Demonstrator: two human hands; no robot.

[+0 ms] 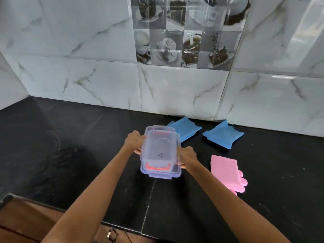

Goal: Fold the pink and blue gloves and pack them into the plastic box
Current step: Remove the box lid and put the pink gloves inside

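A clear plastic box with a lid that has an orange-red seal is held above the black counter, a little tilted. My left hand grips its left side and my right hand grips its right side. Two folded blue gloves lie by the wall: one just behind the box, the other further right. Folded pink gloves lie stacked to the right of my right forearm, fingers pointing toward the front right. The box looks empty inside.
The black stone counter runs left to a corner and back to a marble-tiled wall. Its front edge is near me, with a wooden surface below at the left.
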